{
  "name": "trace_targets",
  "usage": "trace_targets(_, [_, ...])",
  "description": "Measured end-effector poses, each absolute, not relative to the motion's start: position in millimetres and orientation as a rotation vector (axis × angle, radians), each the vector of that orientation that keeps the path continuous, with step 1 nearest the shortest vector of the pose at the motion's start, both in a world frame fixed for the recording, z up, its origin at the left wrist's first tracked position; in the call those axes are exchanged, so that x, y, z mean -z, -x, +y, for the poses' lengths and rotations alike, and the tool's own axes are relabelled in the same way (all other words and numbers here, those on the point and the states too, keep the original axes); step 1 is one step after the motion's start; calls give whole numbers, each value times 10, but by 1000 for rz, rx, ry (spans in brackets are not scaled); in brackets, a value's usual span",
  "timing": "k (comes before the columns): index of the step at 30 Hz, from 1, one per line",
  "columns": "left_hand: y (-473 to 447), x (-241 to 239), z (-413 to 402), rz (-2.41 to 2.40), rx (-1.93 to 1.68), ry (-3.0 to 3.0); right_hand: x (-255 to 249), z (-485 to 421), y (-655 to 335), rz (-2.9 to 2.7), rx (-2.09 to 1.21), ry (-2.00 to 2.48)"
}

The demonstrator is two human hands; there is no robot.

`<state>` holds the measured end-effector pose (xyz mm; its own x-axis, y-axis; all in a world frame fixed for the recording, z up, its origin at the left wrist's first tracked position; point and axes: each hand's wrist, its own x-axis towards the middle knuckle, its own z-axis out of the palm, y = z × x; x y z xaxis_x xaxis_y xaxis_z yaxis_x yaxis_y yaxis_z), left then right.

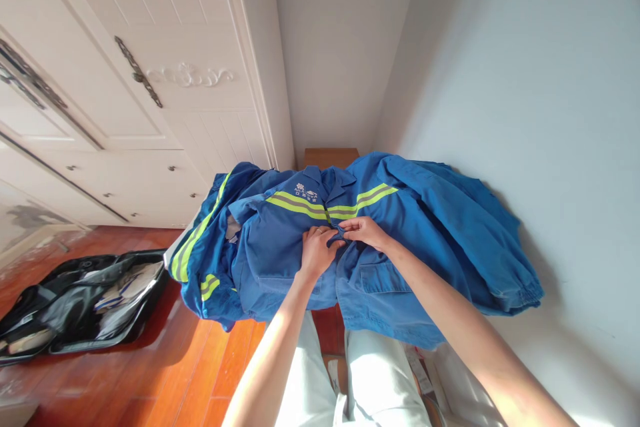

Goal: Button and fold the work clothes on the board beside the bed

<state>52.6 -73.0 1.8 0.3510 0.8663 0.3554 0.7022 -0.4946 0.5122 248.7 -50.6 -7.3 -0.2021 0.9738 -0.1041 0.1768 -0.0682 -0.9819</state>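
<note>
A blue work jacket (285, 247) lies spread out in front of me, its collar toward the far side. Yellow-green and grey reflective strips cross its chest, and a white logo sits above the left strip. At the middle of the front, my left hand (317, 250) pinches one edge of the jacket's placket. My right hand (367, 232) grips the other edge with its fingertips, close beside the left. Below the hands the two front panels part. Whatever fastener is between the fingers is too small to make out.
More blue clothing with reflective strips (200, 233) lies at the left. An open black suitcase (145, 320) holding clothes is on the wooden floor (200, 373). White cabinets (140, 180) stand at the left; a pale wall (550, 113) rises at the right.
</note>
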Motion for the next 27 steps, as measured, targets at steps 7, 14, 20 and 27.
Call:
trace_targets(7, [-539, -15, -744, 1422, -771, -2391, 68, -521, -2447, -1503, -1296, 1288])
trace_targets(14, [-539, -9, -737, 1462, -769, -2375, 46, -632, -2349, -1723, -928, 1317])
trace_targets(20, [-526, -30, -720, 1453, -743, -2346, 86, -639, -2358, -1766, -918, 1329])
trace_targets(27, [-504, 6, -678, 1410, -774, -2331, 52, -648, -2331, -1753, -986, 1323])
